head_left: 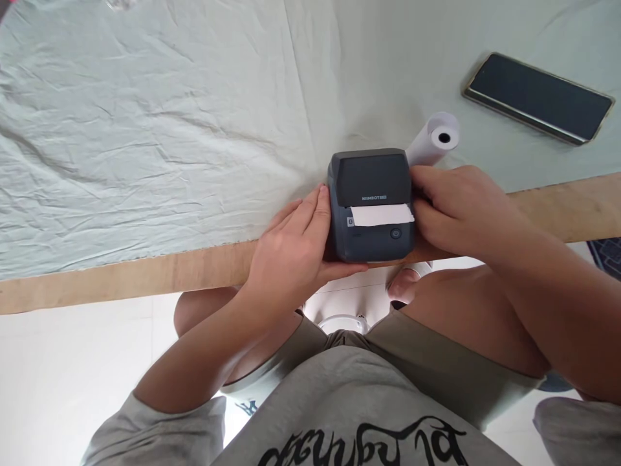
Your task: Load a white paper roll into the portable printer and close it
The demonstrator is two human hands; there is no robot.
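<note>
A dark blue-grey label printer [372, 181] sits at the table's near edge, its lid down and a strip of white paper [381, 215] sticking out of its front slot. My left hand [295, 243] grips the printer's left side, fingers stretched along it and thumb under the front edge. On the other side, my right hand [458, 204] is closed with its fingertips at the printer's right side; the printer's body partly hides them. Just behind the right hand lies a white paper roll [434, 139] with a dark core, close to the printer's back right corner.
A smartphone [541, 97] lies face up at the back right. Pale green cloth [169, 129] with wrinkles covers the table, leaving a bare wooden edge [121, 275] along the front. My legs are below that edge.
</note>
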